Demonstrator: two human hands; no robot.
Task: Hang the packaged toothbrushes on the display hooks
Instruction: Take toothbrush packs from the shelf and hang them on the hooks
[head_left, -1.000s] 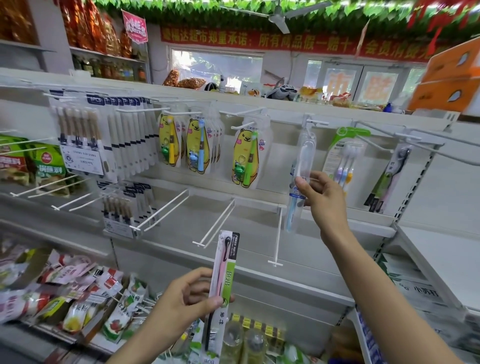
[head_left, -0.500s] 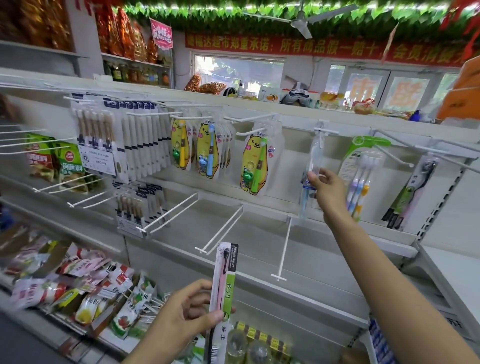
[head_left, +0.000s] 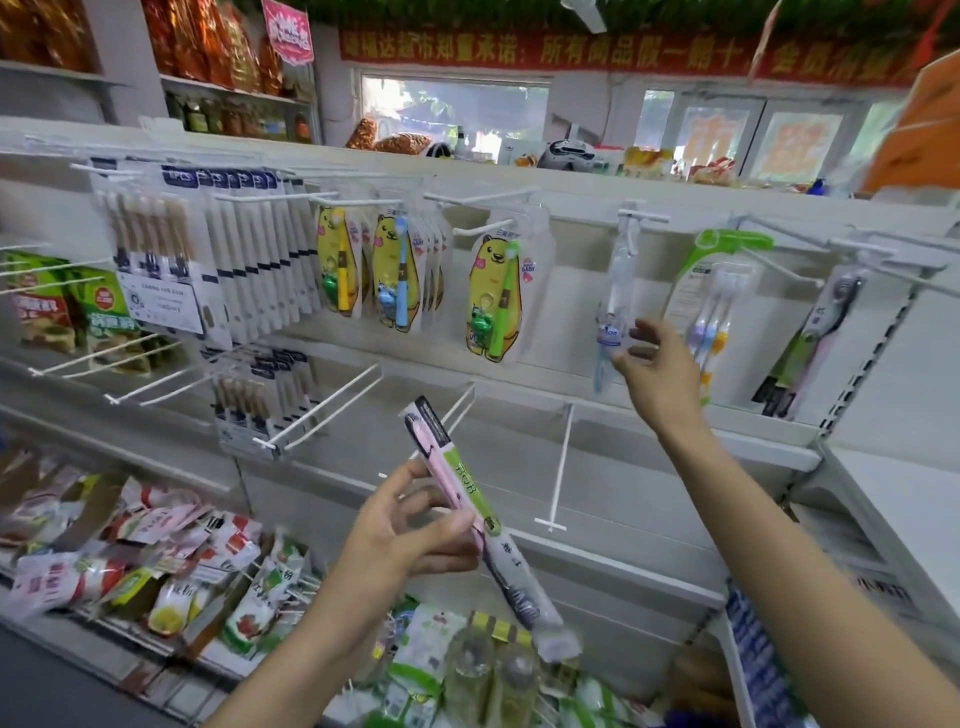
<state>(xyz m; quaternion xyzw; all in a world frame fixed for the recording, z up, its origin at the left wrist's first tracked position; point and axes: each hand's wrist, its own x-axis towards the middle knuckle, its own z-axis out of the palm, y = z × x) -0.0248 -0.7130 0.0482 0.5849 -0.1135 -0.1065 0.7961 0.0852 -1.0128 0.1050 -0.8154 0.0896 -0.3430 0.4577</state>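
My left hand (head_left: 400, 530) grips a pink, green and black packaged toothbrush (head_left: 467, 499), tilted with its top end up to the left. A clear packaged toothbrush (head_left: 615, 312) hangs from an upper display hook (head_left: 636, 218). My right hand (head_left: 657, 364) is just beside its lower part with fingers spread, holding nothing. Empty white hooks (head_left: 558, 467) jut out from the lower rail in front of my left hand.
Yellow bear toothbrush packs (head_left: 491, 296), white multipacks (head_left: 249, 260), a green three-brush pack (head_left: 711, 301) and a dark toothbrush pack (head_left: 821, 332) hang on the upper row. Snack bags (head_left: 156, 561) fill the shelf at the lower left. A white shelf (head_left: 904, 499) stands at the right.
My right hand has let go of the clear toothbrush pack and opened. My left hand has tilted its pink and green pack and raised it a little.
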